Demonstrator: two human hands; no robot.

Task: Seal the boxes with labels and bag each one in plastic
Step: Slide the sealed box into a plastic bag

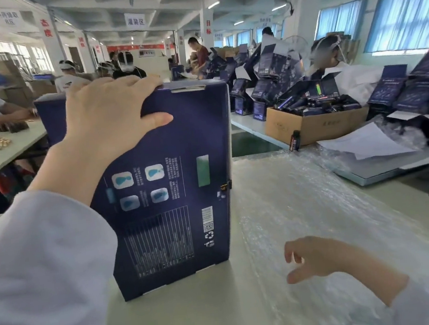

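A dark blue printed box [174, 193] stands upright on the pale green table [210, 308], its back panel with pictures and a barcode facing me. My left hand [108, 115] grips the box's top edge, fingers over the top and thumb on the near face. A small label [225, 186] sits on the box's right edge. My right hand [316, 257] hovers low over the clear bubble plastic sheet [333, 216] to the right of the box, fingers loosely curled and holding nothing.
A cardboard carton [315, 125] full of dark items stands at the back right, with several open blue boxes [412, 91] behind it. White paper [365, 144] and flat packaging lie at the right. Other workers sit at a table [1, 155] on the left.
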